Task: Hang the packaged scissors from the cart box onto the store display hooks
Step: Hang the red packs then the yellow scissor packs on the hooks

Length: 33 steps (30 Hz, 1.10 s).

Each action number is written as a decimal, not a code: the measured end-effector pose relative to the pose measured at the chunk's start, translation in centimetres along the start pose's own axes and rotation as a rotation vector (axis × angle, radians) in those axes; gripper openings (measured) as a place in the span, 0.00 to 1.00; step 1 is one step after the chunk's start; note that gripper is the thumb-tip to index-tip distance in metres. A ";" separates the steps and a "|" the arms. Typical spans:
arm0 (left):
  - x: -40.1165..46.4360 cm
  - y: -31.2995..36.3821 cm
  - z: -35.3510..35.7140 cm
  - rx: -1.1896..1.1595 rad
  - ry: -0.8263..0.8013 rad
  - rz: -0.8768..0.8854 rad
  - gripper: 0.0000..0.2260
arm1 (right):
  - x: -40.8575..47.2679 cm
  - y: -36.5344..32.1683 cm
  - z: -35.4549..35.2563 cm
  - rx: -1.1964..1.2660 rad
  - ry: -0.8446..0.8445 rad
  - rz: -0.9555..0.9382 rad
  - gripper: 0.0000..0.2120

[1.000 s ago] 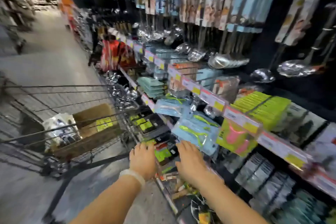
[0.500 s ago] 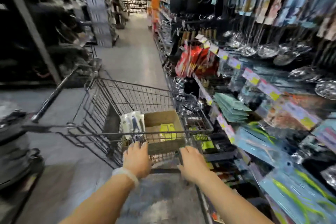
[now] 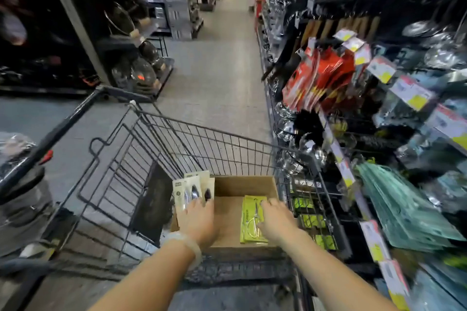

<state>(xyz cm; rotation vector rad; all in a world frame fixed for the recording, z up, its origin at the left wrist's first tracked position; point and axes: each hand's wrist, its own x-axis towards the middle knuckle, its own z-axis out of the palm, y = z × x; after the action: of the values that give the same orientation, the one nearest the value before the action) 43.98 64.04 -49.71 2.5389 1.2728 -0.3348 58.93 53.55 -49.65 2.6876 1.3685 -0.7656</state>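
Right now both hands are down in the cardboard box (image 3: 242,185) in the wire cart (image 3: 141,159). Packaged scissors on a yellow-green card (image 3: 250,219) lie flat on the box floor, right half, long axis running away from the person toward the far box wall, hang end apparently at the far end though blur makes that unsure. Right hand (image 3: 276,219) sits directly over the card's right edge, fingers spread and loosely bent, touching or just above it; grip looks released, not yet closed around the pack, and contact under the palm is hidden. Left hand (image 3: 201,221) is on the other side of the box, fingers extended against a stack of white-carded packs (image 3: 193,190) standing upright along the left wall; grip there also reads as relaxed, pressing rather than clutching, though fingertips are partly hidden. So the right hand is plainly nearer the yellow-green pack, with the left well apart across bare box floor. Display hooks (image 3: 374,134) with price tags (image 3: 412,93) run along the person's right side, above and beside the cart, blurred. Judgement: likely next is closing the right grip on the card's long edge, lifting, then swinging rightward to the display; risk is picking several stacked cards at once.
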 end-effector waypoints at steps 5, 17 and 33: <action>6.1 1.8 1.7 -0.032 -0.105 -0.004 0.26 | 7.0 2.2 -0.1 0.040 -0.083 0.025 0.29; 20.9 3.3 17.0 -0.089 -0.594 -0.044 0.24 | 18.1 6.3 10.5 0.288 -0.346 0.176 0.26; 27.6 4.0 24.2 -0.678 -0.586 -0.569 0.22 | 25.3 6.9 17.7 0.407 -0.339 0.455 0.27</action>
<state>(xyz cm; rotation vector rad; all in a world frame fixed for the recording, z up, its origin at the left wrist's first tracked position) 61.40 73.73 -80.79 1.3573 1.4938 -0.5842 69.41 64.03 -77.55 2.7928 0.5424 -1.4701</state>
